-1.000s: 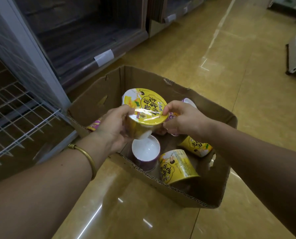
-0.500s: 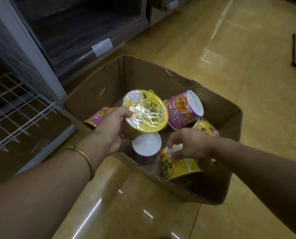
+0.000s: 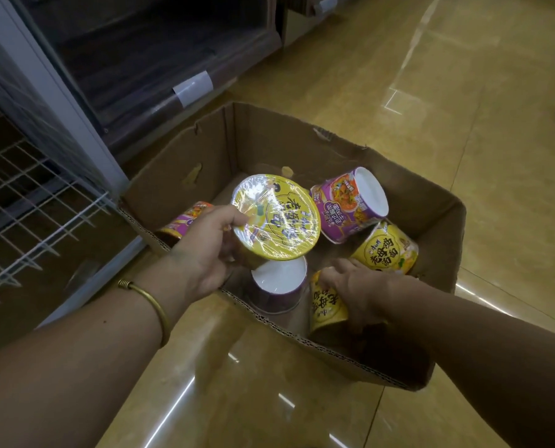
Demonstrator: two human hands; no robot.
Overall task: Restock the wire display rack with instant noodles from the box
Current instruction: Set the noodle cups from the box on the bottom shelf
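An open cardboard box (image 3: 431, 202) sits on the floor with several instant noodle cups inside. My left hand (image 3: 205, 250) holds a yellow noodle cup (image 3: 277, 218) above the box, lid facing up. My right hand (image 3: 357, 286) is down in the box, closed around a second yellow cup (image 3: 326, 305) lying near the front wall. A purple cup (image 3: 347, 205) lies on its side at the back, another yellow cup (image 3: 386, 250) lies to the right, and a purple cup (image 3: 279, 286) stands bottom up under the held one. The white wire rack (image 3: 33, 215) is at the left.
A further purple cup (image 3: 185, 218) lies at the box's left wall behind my left hand. A dark low shelf with a white label (image 3: 192, 87) runs behind the box. Glossy tan floor tiles (image 3: 463, 124) spread to the right and front.
My right hand let go of the held yellow cup, dropped into the box and closed on the yellow cup by the front wall. My left hand keeps the first cup.
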